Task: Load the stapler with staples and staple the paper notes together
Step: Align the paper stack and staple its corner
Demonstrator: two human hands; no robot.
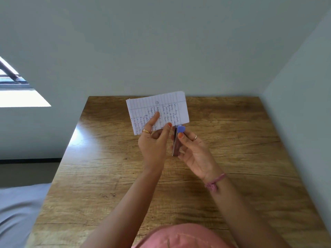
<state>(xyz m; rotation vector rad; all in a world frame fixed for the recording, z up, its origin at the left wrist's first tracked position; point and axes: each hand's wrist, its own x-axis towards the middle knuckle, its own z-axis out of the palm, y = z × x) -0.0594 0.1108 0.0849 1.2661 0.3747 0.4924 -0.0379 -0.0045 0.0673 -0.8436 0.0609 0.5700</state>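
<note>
pinching lined paper notes (157, 111) in left hand (154, 140) above table (232, 158); right hand (193, 151) clasps stapler (176, 140), its tip at the notes' near corner

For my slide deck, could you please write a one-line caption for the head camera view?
Left hand holds handwritten paper notes while right hand brings a small stapler to their edge, above a wooden table.

Left hand (154, 142) and right hand (194, 151) raised together (each grip closed).
</note>
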